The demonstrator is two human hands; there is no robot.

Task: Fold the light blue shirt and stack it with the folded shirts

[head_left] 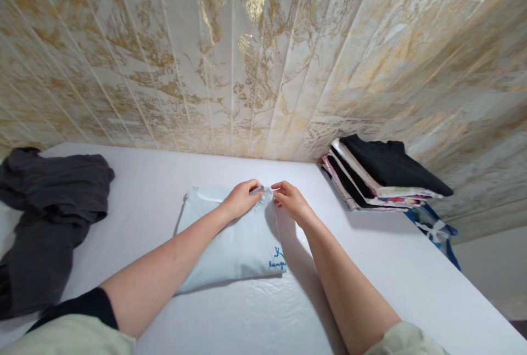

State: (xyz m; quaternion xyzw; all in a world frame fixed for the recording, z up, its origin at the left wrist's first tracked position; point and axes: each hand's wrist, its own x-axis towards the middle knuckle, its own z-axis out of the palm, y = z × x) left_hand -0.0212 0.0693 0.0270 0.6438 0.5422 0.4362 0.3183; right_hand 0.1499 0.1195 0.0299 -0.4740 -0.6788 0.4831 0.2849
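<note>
Pale-blue folded garment, smooth, roughly rectangular, flat on white table. Left hand pinches its gathered far-right corner; right hand half-curled, fingertips at that corner, hold unclear.

Gold-patterned backdrop, white table
</note>
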